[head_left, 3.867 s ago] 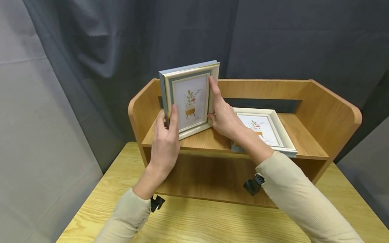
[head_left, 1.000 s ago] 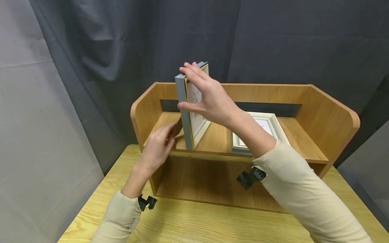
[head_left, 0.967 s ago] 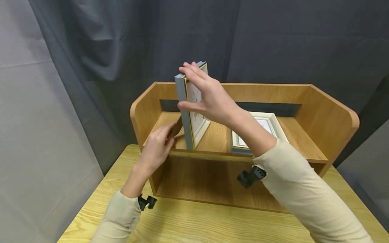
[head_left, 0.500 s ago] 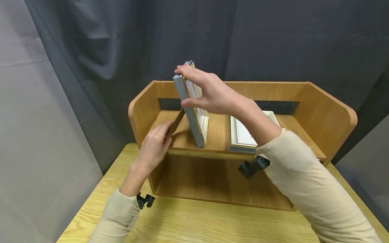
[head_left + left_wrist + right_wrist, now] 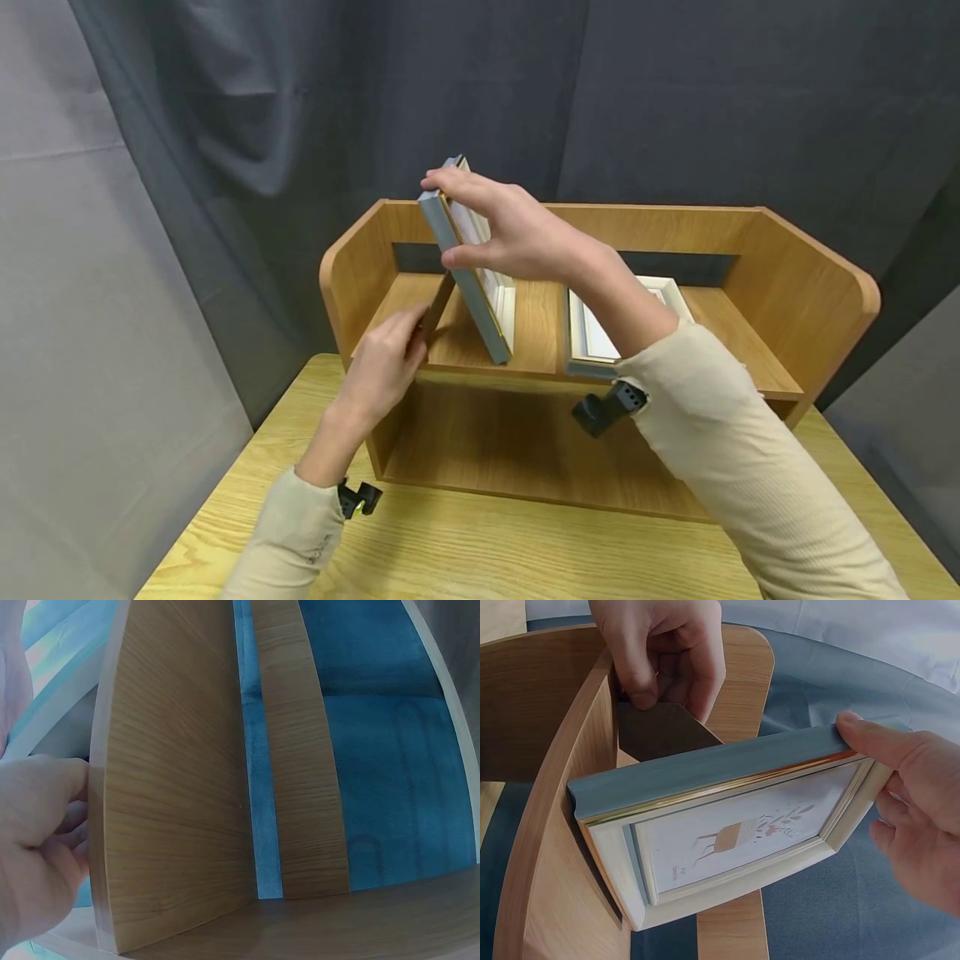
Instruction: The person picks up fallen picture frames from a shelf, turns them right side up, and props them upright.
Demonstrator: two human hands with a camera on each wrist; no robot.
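Note:
A white and grey-blue picture frame (image 5: 471,287) with a plant print stands on edge on the wooden shelf's (image 5: 750,242) upper board, its top leaning left. My right hand (image 5: 461,223) grips its top end, thumb on one side and fingers on the other. My left hand (image 5: 415,327) pinches the dark back stand (image 5: 441,300) that swings out behind the frame. In the right wrist view the picture frame (image 5: 735,832), my right hand (image 5: 877,780), my left hand (image 5: 667,701) and the stand (image 5: 667,731) show up close. The left wrist view shows my left hand (image 5: 45,840) beside the shelf's side panel (image 5: 172,810).
A second white frame (image 5: 592,333) lies flat on the same board, right of the standing one. The shelf unit rests on a pale wooden table (image 5: 487,542). Dark curtains hang behind. The shelf's lower bay holds nothing that I can see.
The frame has turned edge-on and its top has tipped further left while its foot slid right. My left hand has drawn the back stand outward.

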